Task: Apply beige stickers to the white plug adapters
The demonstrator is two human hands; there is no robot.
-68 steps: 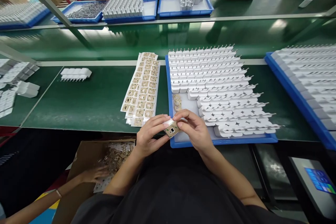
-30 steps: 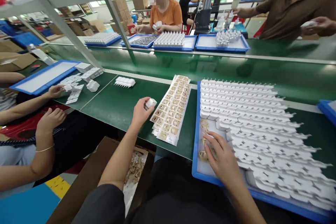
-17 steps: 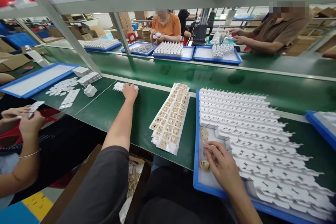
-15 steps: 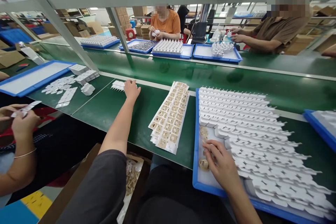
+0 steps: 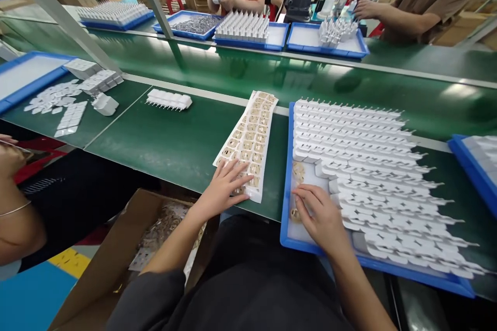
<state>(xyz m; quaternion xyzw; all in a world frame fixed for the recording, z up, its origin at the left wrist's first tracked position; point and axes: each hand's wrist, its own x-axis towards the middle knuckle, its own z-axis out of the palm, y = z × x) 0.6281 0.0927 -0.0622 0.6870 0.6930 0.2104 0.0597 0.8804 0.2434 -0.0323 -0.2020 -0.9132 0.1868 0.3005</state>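
My left hand (image 5: 225, 189) lies with fingers spread on the near end of the sheets of tan stickers (image 5: 250, 137), which overlap on the green bench. Over the left side of a blue tray (image 5: 286, 186), my right hand (image 5: 320, 217) has its thumb and fingertips pinched together. Whatever is between those fingertips, if anything, is too small to make out. Close to them, a tan piece (image 5: 298, 170) and another tan piece (image 5: 295, 215) lie on the tray's bare floor. Packed rows of white plastic parts (image 5: 361, 165) with thin pins fill most of that tray.
A short row of white blocks (image 5: 169, 99) sits on the bench to the left. Beyond it are white flat pieces (image 5: 54, 97) and another blue tray (image 5: 34, 75). An open cardboard box (image 5: 104, 253) stands below the bench edge. Co-workers sit opposite and at left.
My left hand has left the row of white blocks and come back right and nearer, onto the sticker sheets. My right hand remains over the tray, its fingers pinched closer together. The view has tilted down.
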